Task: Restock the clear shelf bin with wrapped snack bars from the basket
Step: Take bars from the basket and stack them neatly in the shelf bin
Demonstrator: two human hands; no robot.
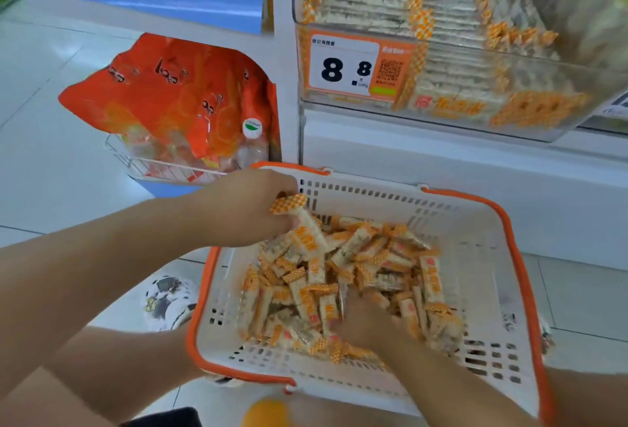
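Bin (475, 62) partly stocked; basket (469, 256) still heaped. Left hand (244, 209) grips bars (307, 233); right hand (367, 321) buried, grip untellable.

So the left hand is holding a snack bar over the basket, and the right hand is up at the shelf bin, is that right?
Not quite. The head view shows the right hand down in the basket among the loose bars, not at the shelf bin. The left hand does hold a snack bar over the basket.

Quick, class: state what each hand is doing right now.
Left hand: grips a snack bar over the basket.
Right hand: buried in the bars; grip cannot be told.
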